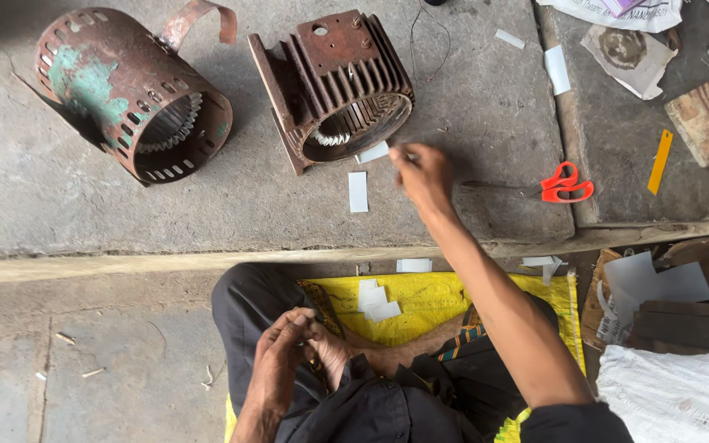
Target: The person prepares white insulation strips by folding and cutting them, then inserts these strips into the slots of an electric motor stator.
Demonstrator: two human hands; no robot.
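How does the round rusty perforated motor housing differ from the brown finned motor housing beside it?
The round rusty perforated housing has a smooth wall with slot holes and green patches; the brown finned housing has ribs and a flat plate on top. The right hand reaches near the finned one only. Both lie tipped, showing toothed cores.

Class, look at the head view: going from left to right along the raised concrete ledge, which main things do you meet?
Rusty round motor housing with green patches → ribbed brown motor housing → white paper strip → right hand holding a small white slip → orange-handled scissors → yellow strip.
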